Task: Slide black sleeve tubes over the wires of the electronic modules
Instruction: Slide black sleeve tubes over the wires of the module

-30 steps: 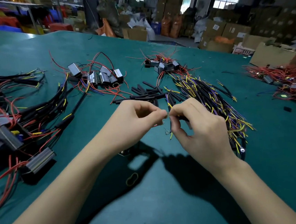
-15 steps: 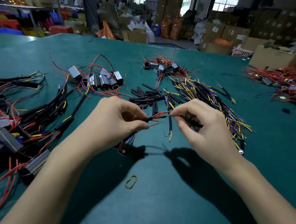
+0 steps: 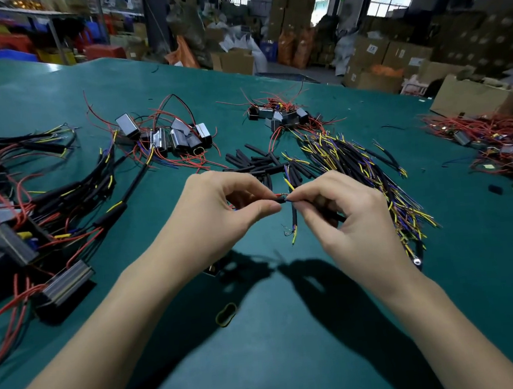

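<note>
Sleeve and wire ends held together above the green desk (image 3: 296,363).

Piles of modules (image 3: 165,137) and loose sleeve tubes (image 3: 261,162) were spread behind. Left hand (image 3: 219,210) was closed, pinching red wires (image 3: 281,195); right hand (image 3: 348,213) was closed, pinching a black sleeve tube (image 3: 295,215), its fingertips meeting the left's.

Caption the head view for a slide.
Both hands, left and right, feed wires into a black sleeve over a green table.
</note>
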Demonstrator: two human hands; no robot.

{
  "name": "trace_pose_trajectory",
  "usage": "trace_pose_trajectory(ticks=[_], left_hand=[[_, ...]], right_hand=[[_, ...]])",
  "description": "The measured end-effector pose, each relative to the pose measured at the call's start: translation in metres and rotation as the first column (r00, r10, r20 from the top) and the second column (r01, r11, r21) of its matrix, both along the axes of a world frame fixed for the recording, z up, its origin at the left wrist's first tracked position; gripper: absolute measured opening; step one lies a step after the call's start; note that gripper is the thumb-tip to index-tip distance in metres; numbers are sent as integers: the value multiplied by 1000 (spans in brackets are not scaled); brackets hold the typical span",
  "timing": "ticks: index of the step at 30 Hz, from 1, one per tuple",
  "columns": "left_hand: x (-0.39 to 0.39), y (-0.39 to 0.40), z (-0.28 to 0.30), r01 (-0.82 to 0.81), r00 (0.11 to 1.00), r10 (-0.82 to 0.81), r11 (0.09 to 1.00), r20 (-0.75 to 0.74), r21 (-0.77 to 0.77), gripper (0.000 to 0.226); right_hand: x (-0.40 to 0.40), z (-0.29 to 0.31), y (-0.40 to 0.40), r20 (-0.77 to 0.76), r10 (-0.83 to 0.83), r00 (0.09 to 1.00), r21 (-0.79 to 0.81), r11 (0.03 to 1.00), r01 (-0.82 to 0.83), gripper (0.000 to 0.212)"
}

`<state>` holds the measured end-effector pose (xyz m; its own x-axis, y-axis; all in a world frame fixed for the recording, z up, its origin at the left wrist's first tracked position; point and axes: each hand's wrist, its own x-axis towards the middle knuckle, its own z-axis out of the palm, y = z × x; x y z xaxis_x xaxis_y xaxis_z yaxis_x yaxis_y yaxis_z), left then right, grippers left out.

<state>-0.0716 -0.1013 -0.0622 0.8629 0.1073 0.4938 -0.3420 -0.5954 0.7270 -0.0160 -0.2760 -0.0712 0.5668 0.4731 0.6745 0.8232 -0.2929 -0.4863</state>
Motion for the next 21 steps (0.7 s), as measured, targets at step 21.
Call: trace_pose_trajectory(ticks=[21], left_hand=[[4, -6, -4, 24, 1000, -26, 991, -10, -135, 15]], right_hand=[[1, 12, -9, -336, 138, 932, 31, 990, -136, 23]])
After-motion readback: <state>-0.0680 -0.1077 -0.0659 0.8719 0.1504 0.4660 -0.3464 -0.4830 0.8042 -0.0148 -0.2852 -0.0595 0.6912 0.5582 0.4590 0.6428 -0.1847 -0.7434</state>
